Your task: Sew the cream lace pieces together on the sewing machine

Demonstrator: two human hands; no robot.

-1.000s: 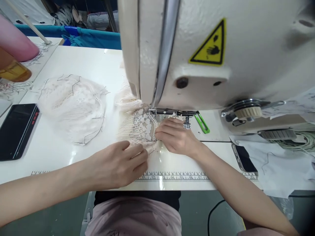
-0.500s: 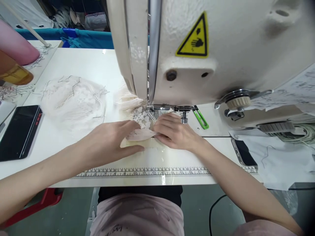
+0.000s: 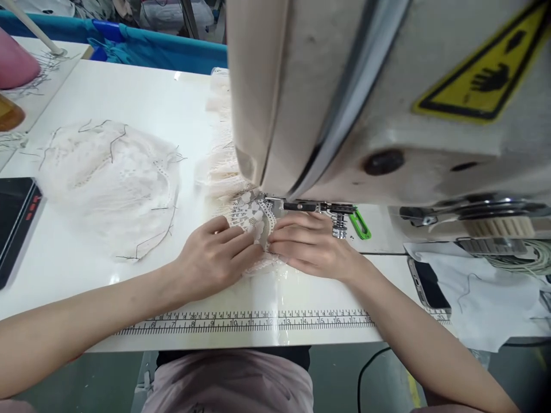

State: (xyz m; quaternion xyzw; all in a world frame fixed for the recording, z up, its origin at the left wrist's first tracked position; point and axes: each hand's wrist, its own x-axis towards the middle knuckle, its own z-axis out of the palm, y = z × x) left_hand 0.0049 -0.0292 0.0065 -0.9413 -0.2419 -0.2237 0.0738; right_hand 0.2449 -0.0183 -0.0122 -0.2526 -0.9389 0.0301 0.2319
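Observation:
White lace fabric (image 3: 248,213) lies under the needle area of a sewing machine (image 3: 344,143), with its gathered cream part stretching back along the machine's left side. My left hand (image 3: 219,258) is closed on the lace's near left edge, fingers curled and fingertips low. Close beside it, my right hand (image 3: 312,244) grips the lace's right edge, fingers bent together just in front of the presser area. The fingertips of both hands nearly meet. The needle itself is hidden behind the machine head.
A pile of sheer white fabric (image 3: 116,183) with loose dark threads lies at left, near a black device (image 3: 17,223). Green thread snips (image 3: 360,225) lie behind my right hand. A phone (image 3: 428,284) rests on white cloth at right. A printed ruler (image 3: 258,322) runs along the front edge.
My left hand has gone from spread thumb and fingers to closed on the lace, moving nearer my right hand. The head view has shifted closer to the machine.

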